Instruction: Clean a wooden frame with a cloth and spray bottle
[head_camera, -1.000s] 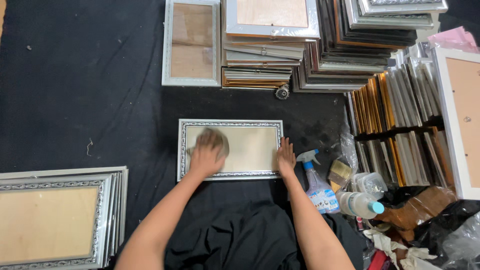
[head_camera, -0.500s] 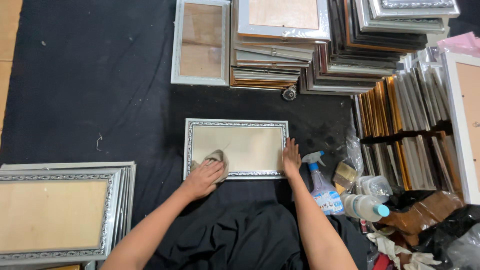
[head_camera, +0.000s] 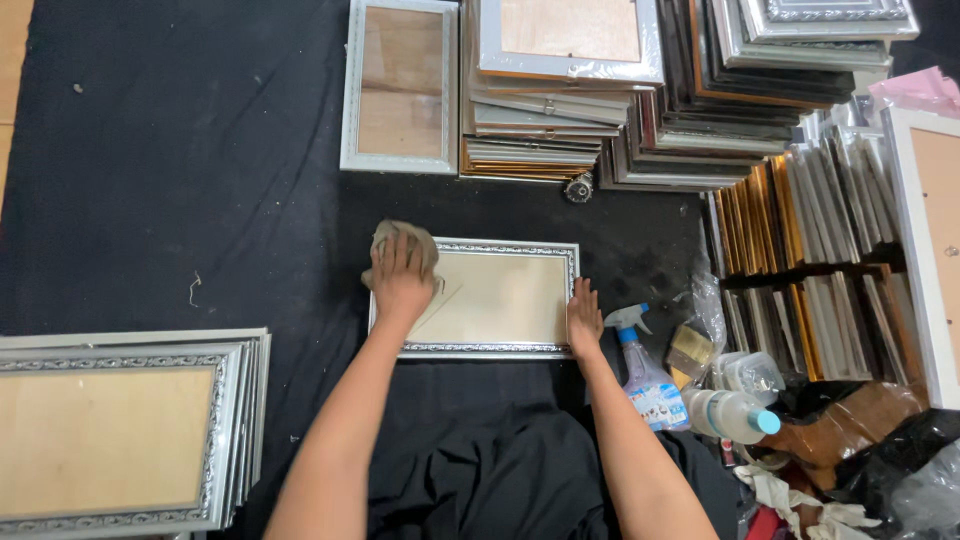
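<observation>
Left hand (head_camera: 402, 280) gripping cloth (head_camera: 400, 240) on silver picture frame (head_camera: 495, 298), right hand (head_camera: 583, 318) flat: risking glass cracking under pressure, spray bottle (head_camera: 645, 370) beside right toppling.

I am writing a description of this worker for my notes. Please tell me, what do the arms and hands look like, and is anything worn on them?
Both arms are bare from the elbow down: no sleeves, gloves, watch or bracelet show. The left hand and the right hand carry no rings that I can see. Dark clothing shows only lower down, between the arms.
</observation>
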